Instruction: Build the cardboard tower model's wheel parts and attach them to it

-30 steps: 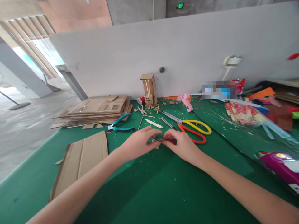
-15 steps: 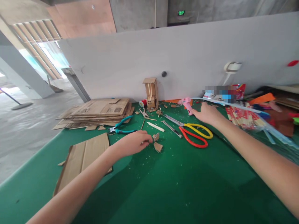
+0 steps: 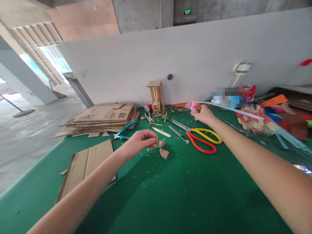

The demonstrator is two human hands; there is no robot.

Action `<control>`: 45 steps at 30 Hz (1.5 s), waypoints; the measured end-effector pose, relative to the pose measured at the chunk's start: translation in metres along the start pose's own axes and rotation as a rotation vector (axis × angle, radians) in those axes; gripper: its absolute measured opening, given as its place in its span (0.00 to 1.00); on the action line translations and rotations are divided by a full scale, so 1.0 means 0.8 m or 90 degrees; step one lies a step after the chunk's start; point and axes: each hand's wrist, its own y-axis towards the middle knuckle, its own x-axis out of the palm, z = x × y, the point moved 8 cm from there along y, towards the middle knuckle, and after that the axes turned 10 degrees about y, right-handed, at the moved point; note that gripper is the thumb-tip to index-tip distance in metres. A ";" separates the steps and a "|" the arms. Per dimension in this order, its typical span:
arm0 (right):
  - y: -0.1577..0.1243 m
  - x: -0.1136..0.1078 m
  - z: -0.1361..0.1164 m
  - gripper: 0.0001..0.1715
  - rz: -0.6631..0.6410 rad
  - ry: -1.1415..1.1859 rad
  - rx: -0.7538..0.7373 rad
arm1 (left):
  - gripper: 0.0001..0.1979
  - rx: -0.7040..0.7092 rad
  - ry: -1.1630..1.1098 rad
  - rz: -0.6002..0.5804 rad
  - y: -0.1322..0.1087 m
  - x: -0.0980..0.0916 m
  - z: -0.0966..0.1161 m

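A pale partition [image 3: 122, 68] runs along the far side, with grey concrete floor [image 3: 36, 125] at left; behind the partition, a green sign [image 3: 187, 12] reads "EXIT". The surface [image 3: 195, 198] is smooth and green, flecked with pale shavings.

At far left sits a stack of flattened cardboard [image 3: 104, 112], rough-edged, its top carrying a square printed code and marks too small to read. A creased cardboard sheet [image 3: 90, 162] lies nearer, partly behind the left forearm. At far right is a clear bag of red-and-cream packets [image 3: 252, 118], print illegible, near a blurred-out package [image 3: 226, 97].

At far centre, a narrow, flat-topped cardboard tower [image 3: 156, 94] bears an "F" followed by a 4 or an A.

The left hand [image 3: 138, 143], near centre, has curled fingers; a tan cardboard piece [image 3: 157, 141] shows at their tips, but I cannot tell whether it is pinched. The right hand [image 3: 206, 115] is wrapped round the handle of a pink plastic glue gun [image 3: 193, 105] near the partition. Between them lie scissors [image 3: 190, 129] with yellow and red loops.

Teal-handled pliers [image 3: 118, 135] lie left, partly hidden. Smaller are a slim metal knife [image 3: 179, 134], a whitish pointed stick [image 3: 161, 132] and a red spool [image 3: 148, 107]. Two angular scraps [image 3: 164, 153] lie just right of the left hand.
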 end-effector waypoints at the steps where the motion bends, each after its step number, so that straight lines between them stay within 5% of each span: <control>1: 0.000 0.000 -0.002 0.15 0.004 -0.001 0.002 | 0.08 -0.003 -0.041 0.006 0.000 0.000 -0.001; 5: 0.001 -0.005 -0.013 0.08 0.002 0.049 -0.005 | 0.09 -0.010 -0.127 -0.008 -0.003 0.003 0.000; 10: -0.028 -0.012 -0.041 0.18 -0.011 0.187 -0.062 | 0.09 0.013 -0.198 0.050 -0.002 -0.011 -0.001; 12: -0.055 -0.011 -0.059 0.17 -0.064 0.260 -0.096 | 0.09 0.019 -0.252 0.069 -0.002 -0.016 -0.004; 17: -0.149 0.010 -0.112 0.20 -0.358 0.388 -0.142 | 0.07 0.016 -0.335 0.067 -0.003 -0.018 -0.008; 25: -0.245 0.045 -0.095 0.27 -0.383 0.355 -0.086 | 0.09 -0.037 -0.397 0.002 -0.006 -0.010 -0.018; 30: -0.262 0.054 -0.091 0.25 -0.400 0.347 -0.095 | 0.08 -0.081 -0.350 -0.103 -0.009 0.013 -0.036; 45: -0.261 0.064 -0.094 0.26 -0.429 0.362 -0.061 | 0.08 -0.090 -0.400 -0.110 -0.008 0.024 -0.044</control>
